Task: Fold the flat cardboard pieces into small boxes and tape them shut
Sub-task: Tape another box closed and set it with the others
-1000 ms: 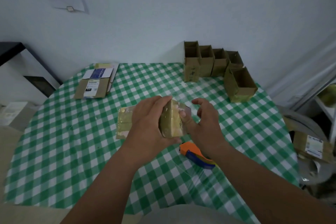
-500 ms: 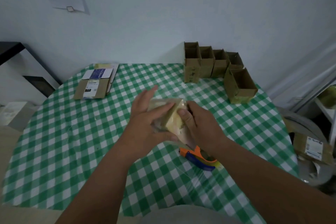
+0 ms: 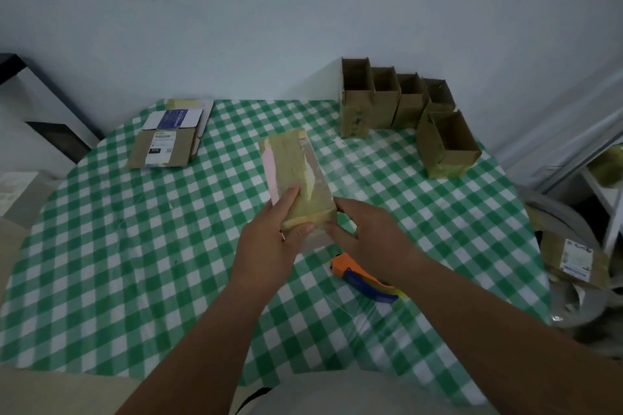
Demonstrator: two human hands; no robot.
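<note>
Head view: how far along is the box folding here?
Done: five brown cardboard boxes stand folded at the far right, tops open. In hand: left hand and right hand grip a flattened tape-covered cardboard piece. Left: flat labelled pieces far left; orange-and-blue tape dispenser lies unused.

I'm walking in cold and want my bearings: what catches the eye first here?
Both hands, left and right, hold a taped cardboard piece above the middle of the green checked table. A row of open boxes stands at the far right by the wall, flat cardboard lies far left, and an orange and blue tape dispenser lies under the right wrist.
</note>
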